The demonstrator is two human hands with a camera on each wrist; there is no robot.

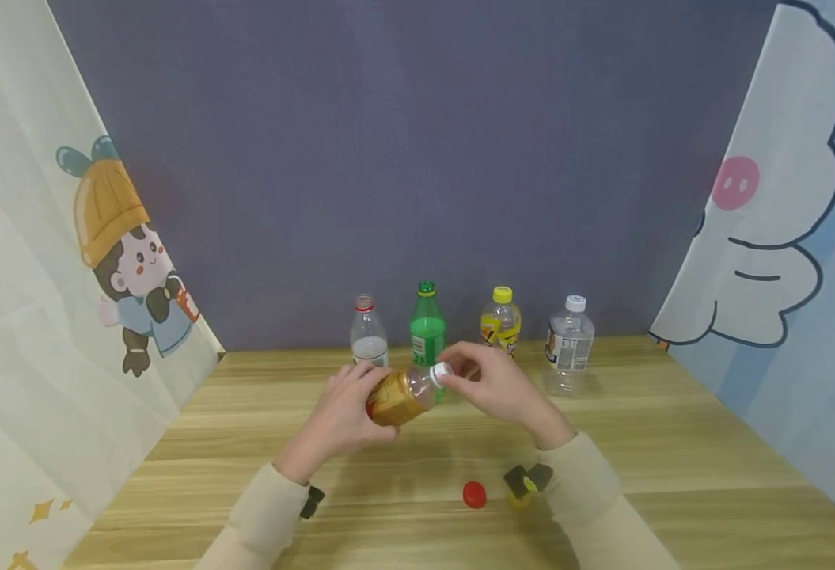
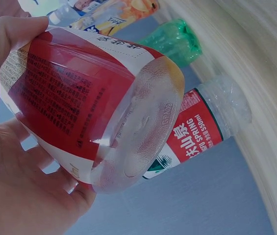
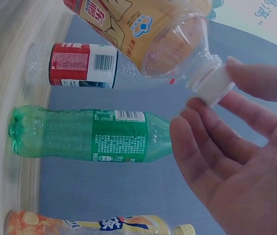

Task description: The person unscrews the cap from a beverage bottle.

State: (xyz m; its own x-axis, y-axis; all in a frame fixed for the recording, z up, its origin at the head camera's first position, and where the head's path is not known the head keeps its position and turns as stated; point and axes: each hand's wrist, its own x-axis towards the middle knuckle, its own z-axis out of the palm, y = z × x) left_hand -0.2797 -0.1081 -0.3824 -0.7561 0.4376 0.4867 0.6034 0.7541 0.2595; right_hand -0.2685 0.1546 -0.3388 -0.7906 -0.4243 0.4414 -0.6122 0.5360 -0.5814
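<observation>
My left hand (image 1: 349, 408) grips the body of a clear plastic bottle (image 1: 397, 397) with a gold and red label. The bottle is tilted, neck up to the right, its base facing the left wrist view. At its mouth sits a white cap (image 3: 216, 86), which my right hand (image 1: 491, 381) pinches between thumb and fingers. In the right wrist view the cap is at the end of the bottle neck. Behind the hands stand a clear bottle with a red neck ring (image 1: 369, 328) and a green bottle (image 1: 427, 324), both without a visible cap.
A yellow-capped bottle (image 1: 501, 317) and a clear bottle with a white cap (image 1: 570, 348) stand at the back right. A red cap (image 1: 474, 495) and a partly hidden yellow cap (image 1: 519, 502) lie on the wooden table (image 1: 389, 507). A dark backdrop (image 1: 417, 158) rises behind.
</observation>
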